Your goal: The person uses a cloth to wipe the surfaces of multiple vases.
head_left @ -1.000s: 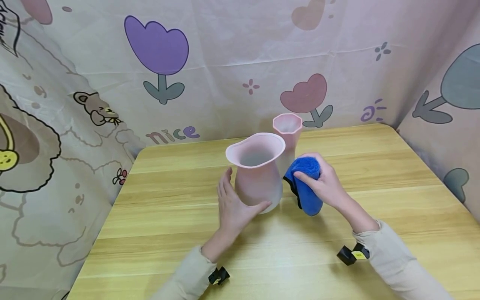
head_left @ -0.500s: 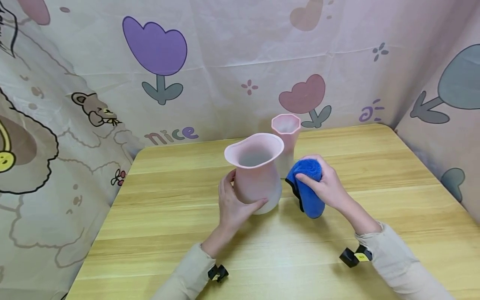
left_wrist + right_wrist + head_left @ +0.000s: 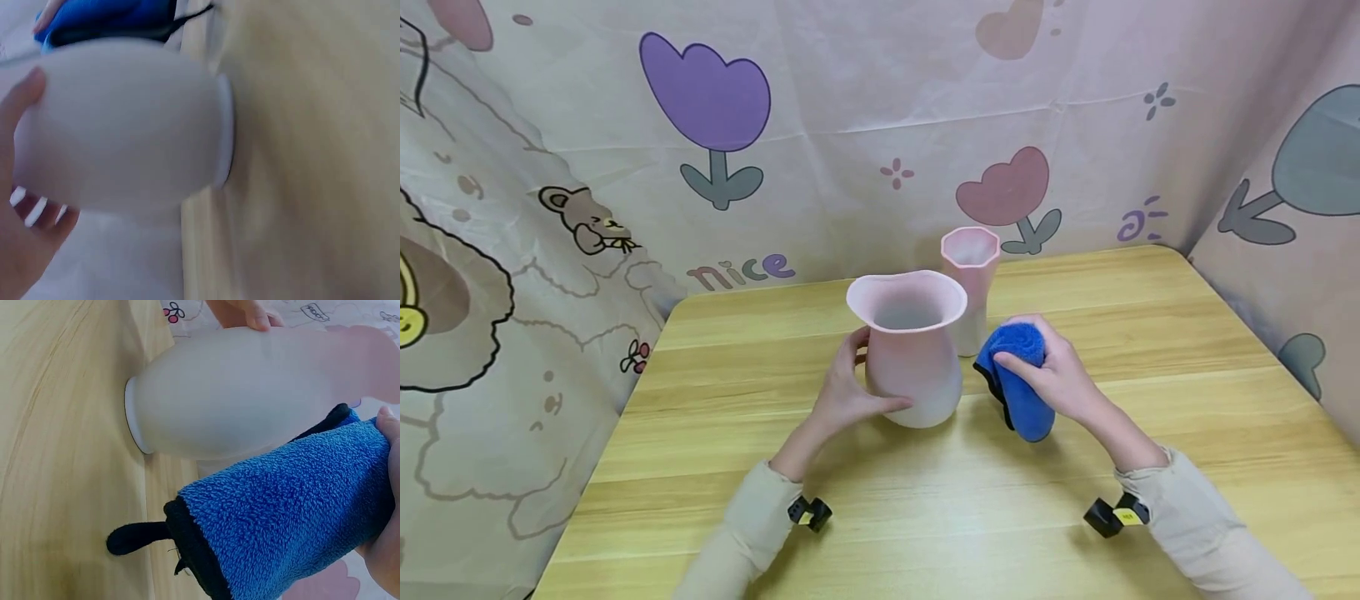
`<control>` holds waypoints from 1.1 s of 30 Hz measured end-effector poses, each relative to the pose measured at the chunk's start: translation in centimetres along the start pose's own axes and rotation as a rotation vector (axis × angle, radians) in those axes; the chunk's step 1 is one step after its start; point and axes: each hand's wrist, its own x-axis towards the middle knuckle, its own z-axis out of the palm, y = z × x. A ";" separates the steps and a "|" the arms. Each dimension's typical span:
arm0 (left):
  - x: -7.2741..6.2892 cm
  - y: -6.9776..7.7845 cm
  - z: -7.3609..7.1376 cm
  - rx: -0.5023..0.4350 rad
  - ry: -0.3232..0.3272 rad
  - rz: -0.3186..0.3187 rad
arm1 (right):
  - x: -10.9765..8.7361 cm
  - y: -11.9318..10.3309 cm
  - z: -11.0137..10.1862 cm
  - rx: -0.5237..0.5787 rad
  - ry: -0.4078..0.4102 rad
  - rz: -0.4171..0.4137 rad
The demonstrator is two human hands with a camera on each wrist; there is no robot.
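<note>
A pink-to-white frosted vase with a flared, wavy rim stands upright on the table. My left hand grips its left side, thumb across the front and fingers curled behind. In the left wrist view, the vase body shows thumb and fingers at its upper part. My right hand holds a folded blue towel with black edging, a little right of the vase. A black loop hangs from the towel's corner in the right wrist view.
A slimmer pink vase with an angular rim stands behind, partly hidden by the front vase. The wooden table ends at a printed cloth backdrop at the back.
The front vase has turned, its wavy rim now facing differently. My left hand has swung left around it, with the thumb shifting left. The right hand and towel moved slightly right and toward me.
</note>
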 end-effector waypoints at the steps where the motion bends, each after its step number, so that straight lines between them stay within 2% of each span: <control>1: 0.2 -0.1 -0.4 -0.029 -0.044 -0.011 | 0.0 0.1 0.0 0.002 -0.002 -0.005; 4: 1.0 1.0 -1.5 -0.096 -0.166 -0.067 | -0.1 0.3 0.1 0.008 -0.005 -0.009; 7: 1.5 2.3 -2.4 -0.137 -0.261 -0.110 | -0.3 0.3 0.2 0.012 -0.011 0.005; 8: 1.7 2.6 -2.6 -0.146 -0.282 -0.122 | -0.3 0.3 0.2 0.012 -0.012 0.009; 12: 2.0 2.4 -2.9 -0.165 -0.327 -0.125 | -0.5 0.4 0.5 0.006 -0.027 0.024; 15: 1.7 2.4 -2.8 -0.173 -0.303 -0.125 | -0.5 0.5 0.7 0.008 -0.043 0.030; 21: 0.4 2.2 -2.2 -0.158 -0.184 -0.124 | -0.2 -0.1 0.6 0.013 -0.052 0.015; 26: -0.7 2.0 -1.8 -0.130 -0.101 -0.108 | 0.2 -1.9 0.2 0.020 -0.036 -0.046; 33: -1.3 2.1 -1.3 -0.115 -0.055 -0.080 | 1.7 -4.8 0.1 0.038 -0.009 -0.109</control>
